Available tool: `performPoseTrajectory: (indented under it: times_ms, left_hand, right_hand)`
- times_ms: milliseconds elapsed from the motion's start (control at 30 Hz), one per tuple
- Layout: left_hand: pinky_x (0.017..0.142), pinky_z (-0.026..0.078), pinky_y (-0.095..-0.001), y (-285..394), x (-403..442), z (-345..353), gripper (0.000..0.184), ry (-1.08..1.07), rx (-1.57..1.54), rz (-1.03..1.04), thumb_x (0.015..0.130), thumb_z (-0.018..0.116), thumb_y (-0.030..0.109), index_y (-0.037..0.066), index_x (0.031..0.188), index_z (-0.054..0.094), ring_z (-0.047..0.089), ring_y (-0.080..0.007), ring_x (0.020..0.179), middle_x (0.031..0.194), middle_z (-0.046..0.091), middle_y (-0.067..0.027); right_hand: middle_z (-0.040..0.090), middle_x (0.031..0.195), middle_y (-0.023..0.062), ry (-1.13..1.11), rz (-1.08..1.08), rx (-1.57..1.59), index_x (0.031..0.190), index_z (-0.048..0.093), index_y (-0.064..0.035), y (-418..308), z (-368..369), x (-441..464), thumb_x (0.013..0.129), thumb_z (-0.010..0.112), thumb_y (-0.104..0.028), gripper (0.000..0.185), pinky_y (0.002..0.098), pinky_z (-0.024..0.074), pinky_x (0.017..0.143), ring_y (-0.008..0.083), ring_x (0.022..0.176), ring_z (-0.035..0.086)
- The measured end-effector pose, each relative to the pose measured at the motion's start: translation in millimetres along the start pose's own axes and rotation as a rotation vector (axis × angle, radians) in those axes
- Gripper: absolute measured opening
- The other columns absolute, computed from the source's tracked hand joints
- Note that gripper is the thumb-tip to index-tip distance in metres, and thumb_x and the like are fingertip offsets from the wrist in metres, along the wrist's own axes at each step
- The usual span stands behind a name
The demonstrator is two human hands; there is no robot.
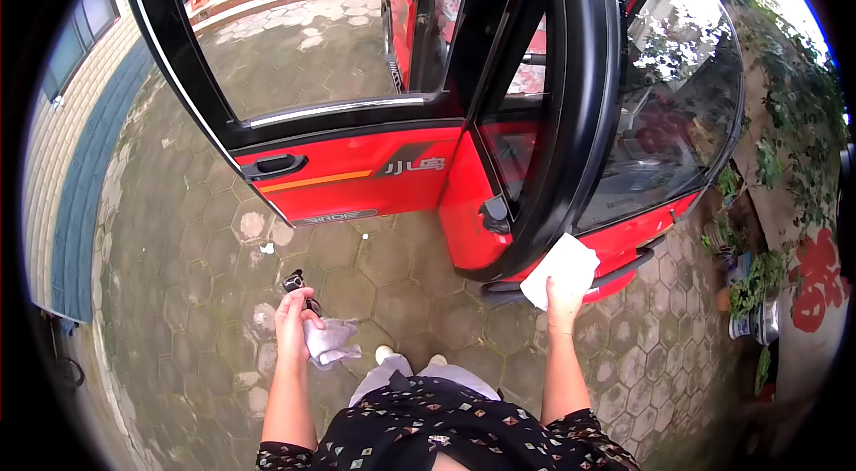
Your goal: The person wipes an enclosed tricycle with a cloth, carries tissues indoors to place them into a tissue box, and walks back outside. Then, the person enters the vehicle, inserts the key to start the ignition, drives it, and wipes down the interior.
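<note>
Outdoors, grey hexagonal paving [205,293] covers the yard, worn pale in patches and dotted with a few white scraps near the middle. A red and black vehicle [473,217] stands on it, its near door [343,172] swung outward, with a black handle and an orange stripe on the red panel. Off to the left runs a pale brick wall [76,83]; to the right, leafy plants [794,123] and a metal pot [765,319] line another wall bearing red characters [818,282].

Both forearms reach forward from short, dark patterned sleeves, well apart, one either side of the pale shoes [383,352]. The left hand [292,324] is raised below the door's lower edge, its fingers bent inward; the right hand [562,294] extends farther forward, toward the vehicle's front corner.

Curled closed, the left hand grips a lilac cloth [330,344] that droops to its right, along with a small dark object [294,279] jutting past the fingertips, too small to identify. The right hand pinches a folded white cloth [560,268], held fairly flat in front of the red bodywork; whether it touches the vehicle cannot be told.
</note>
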State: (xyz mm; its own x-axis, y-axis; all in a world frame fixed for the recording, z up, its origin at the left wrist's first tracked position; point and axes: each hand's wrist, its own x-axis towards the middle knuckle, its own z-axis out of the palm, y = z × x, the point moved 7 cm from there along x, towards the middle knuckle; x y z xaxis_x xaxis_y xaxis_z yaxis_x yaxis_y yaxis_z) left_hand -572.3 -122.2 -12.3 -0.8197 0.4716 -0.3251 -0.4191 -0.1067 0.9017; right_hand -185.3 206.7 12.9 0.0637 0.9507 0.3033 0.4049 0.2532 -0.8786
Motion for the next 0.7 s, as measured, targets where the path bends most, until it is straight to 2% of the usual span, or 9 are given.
performPoseTrajectory:
  times_ms: [100, 167, 233, 300, 367, 467, 567, 600, 700]
  left_hand:
    - [0.038, 0.04, -0.0226, -5, -3, 13, 0.019, -0.034, -0.016, -0.026, 0.083, 0.048, 0.019, 0.003, 0.091, 0.055, 0.049, -0.0142, 0.041, 0.073, 0.055, -0.0082]
    - [0.04, 0.042, -0.0235, -5, -8, 22, 0.018, -0.046, -0.045, -0.034, 0.084, 0.048, 0.016, 0.001, 0.089, 0.055, 0.05, -0.0142, 0.041, 0.074, 0.053, -0.0076]
    - [0.04, 0.042, -0.0233, -5, -12, 27, 0.018, -0.057, -0.025, -0.035, 0.084, 0.048, 0.016, 0.001, 0.09, 0.055, 0.05, -0.0142, 0.041, 0.072, 0.053, -0.008]
    - [0.039, 0.042, -0.0234, -7, -15, 30, 0.018, -0.045, -0.023, -0.045, 0.084, 0.048, 0.017, 0.001, 0.09, 0.055, 0.05, -0.0142, 0.041, 0.072, 0.053, -0.0081]
    - [0.039, 0.042, -0.0234, -12, -21, 30, 0.018, -0.032, -0.017, -0.059, 0.083, 0.048, 0.017, 0.001, 0.09, 0.055, 0.05, -0.0142, 0.041, 0.072, 0.053, -0.0081]
    - [0.039, 0.041, -0.0233, -5, -27, 33, 0.018, -0.048, -0.021, -0.03, 0.084, 0.047, 0.016, 0.001, 0.091, 0.055, 0.05, -0.0141, 0.04, 0.071, 0.053, -0.008]
    - [0.039, 0.042, -0.0236, 5, -24, 28, 0.018, -0.016, -0.02, -0.002, 0.084, 0.047, 0.016, 0.001, 0.09, 0.055, 0.05, -0.014, 0.04, 0.069, 0.053, -0.0077]
    - [0.039, 0.042, -0.024, 5, -19, 23, 0.019, -0.005, -0.056, -0.001, 0.084, 0.047, 0.017, 0.001, 0.09, 0.055, 0.05, -0.0142, 0.04, 0.069, 0.053, -0.0076]
    - [0.038, 0.042, -0.0243, 9, 0, 8, 0.02, -0.02, -0.07, 0.014, 0.084, 0.047, 0.017, 0.0, 0.09, 0.055, 0.05, -0.0143, 0.039, 0.069, 0.054, -0.0077]
  right_hand:
    - [0.034, 0.125, 0.0207, -0.147, 0.131, 0.06, 0.129, 0.014, 0.0022, 14, -1, -13, 0.056, 0.071, -0.015, 0.095, 0.0348, 0.0288, 0.096, 0.0293, 0.116, 0.036]
    - [0.041, 0.118, 0.0168, -0.486, -0.081, -0.234, 0.126, 0.024, -0.0007, -27, 4, -27, 0.055, 0.07, -0.015, 0.086, 0.0341, 0.0321, 0.093, 0.0266, 0.11, 0.041]
    - [0.042, 0.118, 0.0158, -0.564, -0.189, -0.107, 0.126, 0.025, -0.0013, -59, 13, -38, 0.054, 0.069, -0.017, 0.086, 0.0345, 0.0332, 0.092, 0.0267, 0.11, 0.042]
    - [0.042, 0.119, 0.017, -0.574, -0.28, -0.135, 0.128, 0.023, -0.0017, -87, 21, -35, 0.054, 0.069, -0.017, 0.089, 0.0349, 0.0336, 0.092, 0.0277, 0.109, 0.043]
    - [0.041, 0.12, 0.0188, -0.622, -0.272, -0.161, 0.129, 0.021, -0.0016, -116, 30, -26, 0.054, 0.07, -0.019, 0.091, 0.0358, 0.0348, 0.091, 0.0297, 0.109, 0.043]
    - [0.045, 0.113, 0.017, -0.568, -0.434, -0.29, 0.13, 0.022, -0.0064, -171, 41, -2, 0.054, 0.071, -0.023, 0.093, 0.0378, 0.043, 0.08, 0.0318, 0.103, 0.047]
    - [0.046, 0.111, 0.0139, -0.439, -0.679, -0.349, 0.128, 0.029, -0.01, -235, 53, 30, 0.055, 0.069, -0.023, 0.084, 0.0371, 0.0432, 0.08, 0.0296, 0.101, 0.048]
    - [0.045, 0.106, 0.013, -0.338, -0.807, -0.367, 0.127, 0.03, -0.0138, -259, 55, 41, 0.054, 0.068, -0.025, 0.084, 0.0388, 0.0449, 0.073, 0.0313, 0.091, 0.051]
    - [0.047, 0.098, 0.0121, -0.163, -0.955, -0.472, 0.127, 0.032, -0.017, -329, 68, 68, 0.055, 0.067, -0.024, 0.081, 0.0382, 0.0454, 0.07, 0.0295, 0.086, 0.052]
